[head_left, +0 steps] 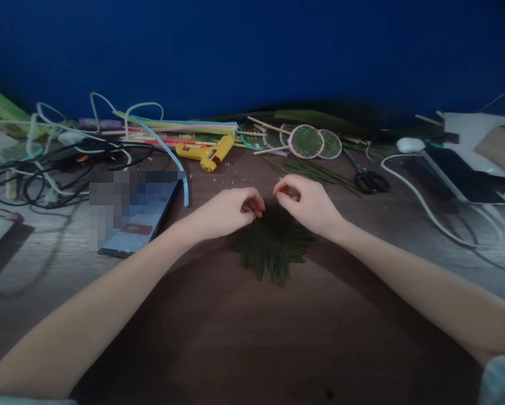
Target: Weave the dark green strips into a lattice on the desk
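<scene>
A dark green piece made of narrow leaf strips (273, 247) lies on the brown tabletop in front of me, its strip ends fanned out towards me. My left hand (229, 212) is over its left upper edge, fingers curled in towards the thumb. On the other side, my right hand (309, 203) has thumb and forefinger brought together in a pinch just above the piece. Whatever either hand's fingertips hold is too dark and small to make out. Loose green leaf strips (320, 171) lie behind my right hand.
A yellow glue gun (208, 153) lies behind my left hand, near round woven fans (306, 142) with sticks. Black scissors (370, 181) are at the right. A phone (145, 216) and tangled cables (37, 180) are left; a white cable (425, 214) curves at the right.
</scene>
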A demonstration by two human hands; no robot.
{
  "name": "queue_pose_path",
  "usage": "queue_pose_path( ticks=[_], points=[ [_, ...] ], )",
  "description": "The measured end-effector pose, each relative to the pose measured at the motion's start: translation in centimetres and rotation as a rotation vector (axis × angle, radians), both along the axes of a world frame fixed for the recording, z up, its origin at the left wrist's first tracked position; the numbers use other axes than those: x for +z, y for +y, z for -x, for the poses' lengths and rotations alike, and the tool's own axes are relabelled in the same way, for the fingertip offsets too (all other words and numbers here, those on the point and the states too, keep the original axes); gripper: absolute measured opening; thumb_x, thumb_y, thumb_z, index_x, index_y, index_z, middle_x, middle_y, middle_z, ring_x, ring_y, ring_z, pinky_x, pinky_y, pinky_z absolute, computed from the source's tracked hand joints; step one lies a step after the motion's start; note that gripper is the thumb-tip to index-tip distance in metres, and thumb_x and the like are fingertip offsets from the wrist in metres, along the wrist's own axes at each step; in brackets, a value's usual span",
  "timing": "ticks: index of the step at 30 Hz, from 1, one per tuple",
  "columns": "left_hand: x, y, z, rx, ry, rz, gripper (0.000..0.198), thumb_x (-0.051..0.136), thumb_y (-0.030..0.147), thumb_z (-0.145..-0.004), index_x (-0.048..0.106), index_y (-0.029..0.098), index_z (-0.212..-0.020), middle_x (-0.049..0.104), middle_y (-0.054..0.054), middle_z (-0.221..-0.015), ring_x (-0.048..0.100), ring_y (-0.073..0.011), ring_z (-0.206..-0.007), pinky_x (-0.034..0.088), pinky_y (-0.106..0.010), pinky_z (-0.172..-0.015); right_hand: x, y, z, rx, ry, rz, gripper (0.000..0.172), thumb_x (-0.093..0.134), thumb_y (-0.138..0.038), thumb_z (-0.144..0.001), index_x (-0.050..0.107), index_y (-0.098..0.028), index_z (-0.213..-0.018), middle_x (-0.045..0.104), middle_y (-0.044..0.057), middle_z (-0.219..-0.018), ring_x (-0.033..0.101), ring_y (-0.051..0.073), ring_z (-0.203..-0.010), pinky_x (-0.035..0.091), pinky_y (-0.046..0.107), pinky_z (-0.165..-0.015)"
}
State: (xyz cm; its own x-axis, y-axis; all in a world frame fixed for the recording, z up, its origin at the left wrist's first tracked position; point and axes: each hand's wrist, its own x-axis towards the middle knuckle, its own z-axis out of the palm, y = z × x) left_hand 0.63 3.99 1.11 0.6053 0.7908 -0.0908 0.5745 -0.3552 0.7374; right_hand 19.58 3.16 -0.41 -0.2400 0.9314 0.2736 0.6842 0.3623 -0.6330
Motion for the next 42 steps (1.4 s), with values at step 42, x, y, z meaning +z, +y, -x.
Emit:
queue_pose_path(
  ticks=[42],
  points=[
    [0.73, 0.23, 0.59, 0.083, 0.051, 0.123, 0.018, 0.044, 0.013, -0.071, 0.057, 0.017, -0.083, 0.068, 0.0, -0.078, 0.064, -0.0116, -0.068, 0.047, -0.023, -0.064, 0.8, 0.43, -0.35, 0.238, 0.413, 0.272, 0.006, 0.052, -0.017, -0.078, 0.056, -0.016, -0.081, 0.057, -0.003, -0.06, 0.056, 0.009, -0.056, 0.046, 0.024, -0.056]
  ],
)
